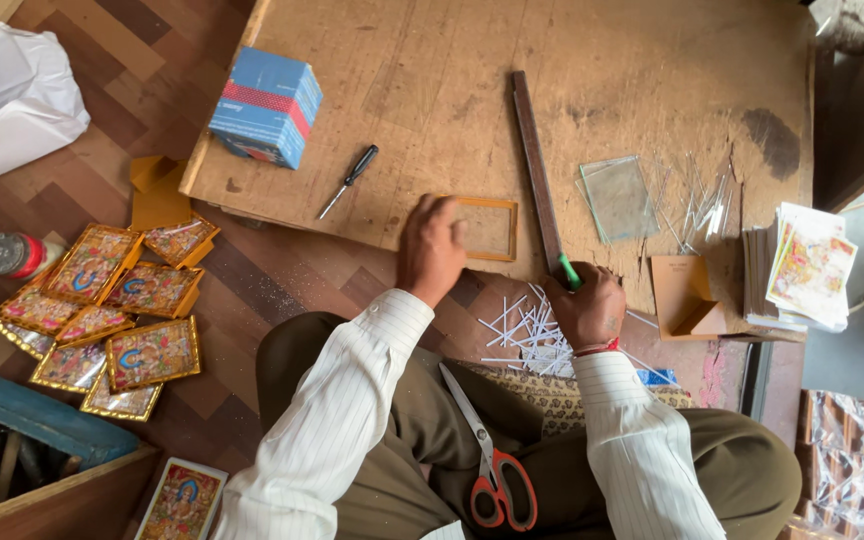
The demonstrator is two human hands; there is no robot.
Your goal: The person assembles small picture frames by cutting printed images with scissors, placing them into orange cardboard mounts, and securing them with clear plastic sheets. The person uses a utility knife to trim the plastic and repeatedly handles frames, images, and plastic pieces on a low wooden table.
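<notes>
As the left hand [430,250] presses flat on the gold frame [487,228], right hand [587,308] beside it, gripping a green-tipped tool [569,270].

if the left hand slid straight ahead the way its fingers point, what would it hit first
The left hand rests on the near-left corner of the gold frame, fingers pointing up the board. Past the frame's far edge the wooden board looks bare to its end, so probably nothing else; the screwdriver lies off to the left.
</notes>
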